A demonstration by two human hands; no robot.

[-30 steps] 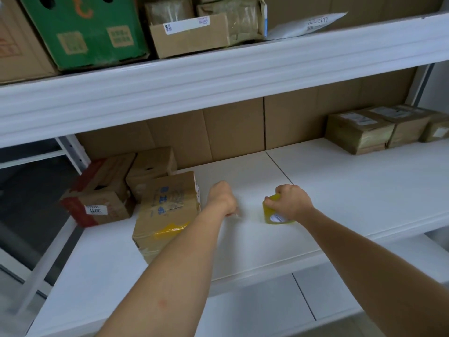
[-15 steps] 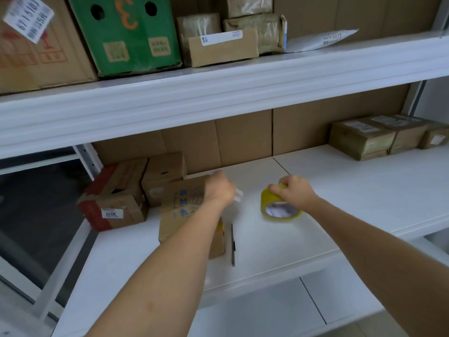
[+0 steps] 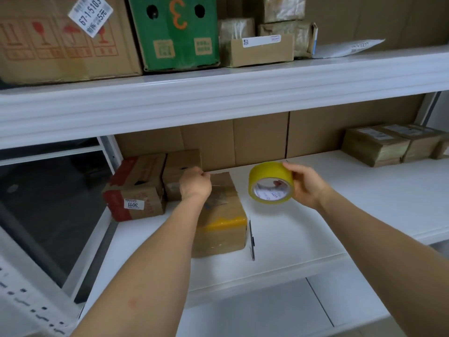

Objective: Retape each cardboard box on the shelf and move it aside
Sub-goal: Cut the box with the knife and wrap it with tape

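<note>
A brown cardboard box with a yellow tape band across its near top edge stands on the white shelf. My left hand hovers over the box's far end with its fingers curled tight; nothing shows between them. Just right of the box, my right hand grips a roll of yellow tape and holds it above the shelf with its open core facing me.
A dark pen lies on the shelf beside the box. A red-and-brown box and a smaller brown box stand behind on the left. Taped parcels sit at the far right. The upper shelf carries several boxes.
My right hand lifted the tape roll off the shelf and turned its core toward me. My left hand moved up over the box's far end. The pen came into view beside the box.
</note>
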